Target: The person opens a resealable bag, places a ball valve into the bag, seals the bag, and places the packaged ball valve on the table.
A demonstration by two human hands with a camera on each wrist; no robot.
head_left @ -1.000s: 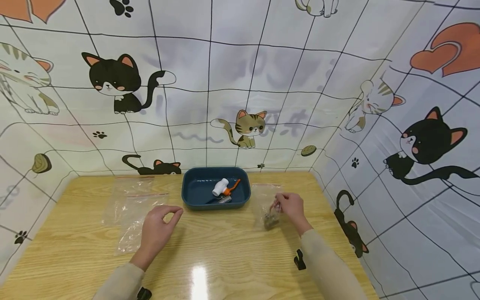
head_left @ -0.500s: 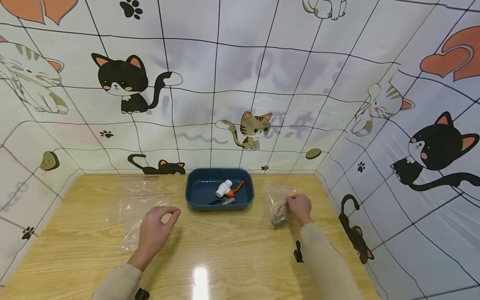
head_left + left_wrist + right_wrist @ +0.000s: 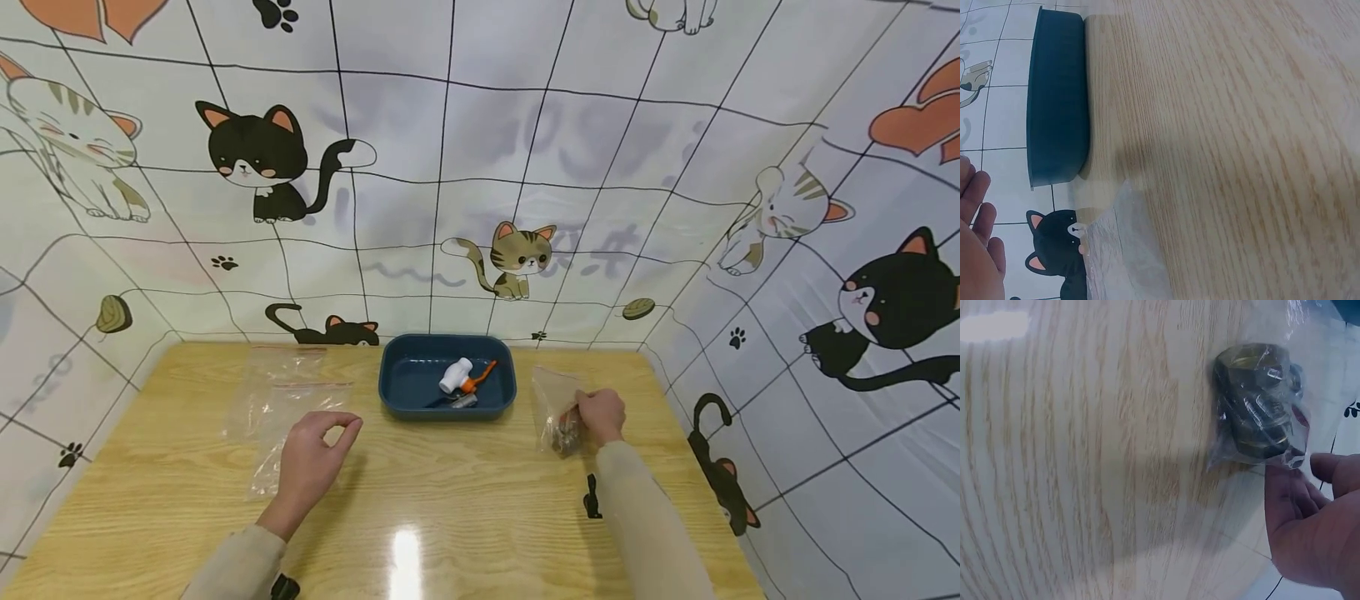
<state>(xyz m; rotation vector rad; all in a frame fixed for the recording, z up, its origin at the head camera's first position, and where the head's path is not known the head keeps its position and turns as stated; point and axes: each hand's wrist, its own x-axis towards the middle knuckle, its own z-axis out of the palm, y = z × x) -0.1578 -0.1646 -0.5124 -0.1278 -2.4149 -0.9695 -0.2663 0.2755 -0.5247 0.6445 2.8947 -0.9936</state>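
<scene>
My right hand (image 3: 602, 414) pinches the right side of a clear zip-lock bag (image 3: 550, 390) at the right of the table. Inside the bag is a brass valve (image 3: 1254, 403) with a reddish part beside it, seen through the plastic in the right wrist view. My left hand (image 3: 311, 457) hovers over the left part of the table, fingers loosely curled and holding nothing. Near it lie flat clear zip-lock bags (image 3: 264, 477), partly hidden by the hand. In the left wrist view, a bag's edge (image 3: 1124, 256) shows beside the left fingers (image 3: 974, 197).
A dark blue tray (image 3: 408, 412) stands at the back middle of the wooden table (image 3: 465, 492). It holds a white valve (image 3: 455, 375) with an orange handle (image 3: 484, 377) and a small metallic piece (image 3: 465, 401). Cat-patterned sheeting (image 3: 405, 208) rises behind and at the sides.
The bag with the brass valve and the right hand have shifted slightly to the right. The left hand has stayed nearly still. The head view has turned slightly left.
</scene>
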